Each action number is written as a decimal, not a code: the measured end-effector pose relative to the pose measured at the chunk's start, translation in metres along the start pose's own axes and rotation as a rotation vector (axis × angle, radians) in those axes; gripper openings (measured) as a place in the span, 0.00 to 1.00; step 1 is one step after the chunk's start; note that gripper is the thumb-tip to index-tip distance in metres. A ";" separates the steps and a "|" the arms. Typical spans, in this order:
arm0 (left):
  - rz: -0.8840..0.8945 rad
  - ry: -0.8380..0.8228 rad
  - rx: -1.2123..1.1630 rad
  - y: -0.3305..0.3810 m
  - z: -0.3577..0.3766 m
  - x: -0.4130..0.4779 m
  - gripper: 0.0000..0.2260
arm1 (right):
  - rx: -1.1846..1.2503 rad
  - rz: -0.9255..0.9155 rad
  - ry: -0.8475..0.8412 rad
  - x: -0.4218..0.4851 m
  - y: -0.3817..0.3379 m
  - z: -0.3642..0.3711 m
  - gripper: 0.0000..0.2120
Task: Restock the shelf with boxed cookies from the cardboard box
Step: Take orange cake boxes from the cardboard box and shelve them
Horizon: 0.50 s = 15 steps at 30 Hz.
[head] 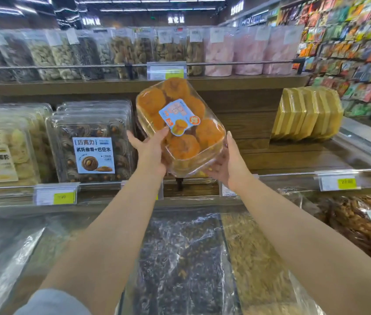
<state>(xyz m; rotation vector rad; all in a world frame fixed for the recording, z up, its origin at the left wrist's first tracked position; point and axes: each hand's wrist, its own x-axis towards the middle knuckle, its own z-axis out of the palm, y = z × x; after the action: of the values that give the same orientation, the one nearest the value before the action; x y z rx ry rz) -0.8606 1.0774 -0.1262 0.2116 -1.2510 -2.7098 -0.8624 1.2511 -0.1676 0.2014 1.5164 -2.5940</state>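
A clear plastic box of orange cookies [181,126] with a blue label is held tilted in front of the middle wooden shelf [293,155]. My left hand [149,153] grips its lower left side, thumb on the lid. My right hand [227,160] cups its lower right corner from beneath. Behind the box, more of the same boxes seem to stand on the shelf, mostly hidden. The cardboard box is out of view.
Boxes of chocolate cookies [91,142] and pale cookies [2,151] stand left of the gap. Yellow packs [307,114] lean at the right. A rail with price tags [56,196] edges the shelf. Bagged goods [180,258] lie in bins below; jars line the upper shelf.
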 end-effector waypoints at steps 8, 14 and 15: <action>-0.134 0.111 0.185 -0.031 -0.009 0.012 0.59 | -0.103 -0.075 0.208 0.020 -0.004 0.015 0.38; -0.077 0.172 0.785 -0.009 -0.047 0.030 0.46 | -0.216 -0.046 0.256 0.046 -0.020 -0.001 0.24; -0.055 0.157 0.869 -0.006 -0.051 0.032 0.43 | -0.250 -0.043 0.260 0.049 -0.022 -0.003 0.22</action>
<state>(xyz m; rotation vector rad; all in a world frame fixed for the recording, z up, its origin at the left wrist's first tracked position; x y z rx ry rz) -0.8829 1.0373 -0.1655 0.5335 -2.2874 -1.9463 -0.9144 1.2619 -0.1587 0.4991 1.9325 -2.4544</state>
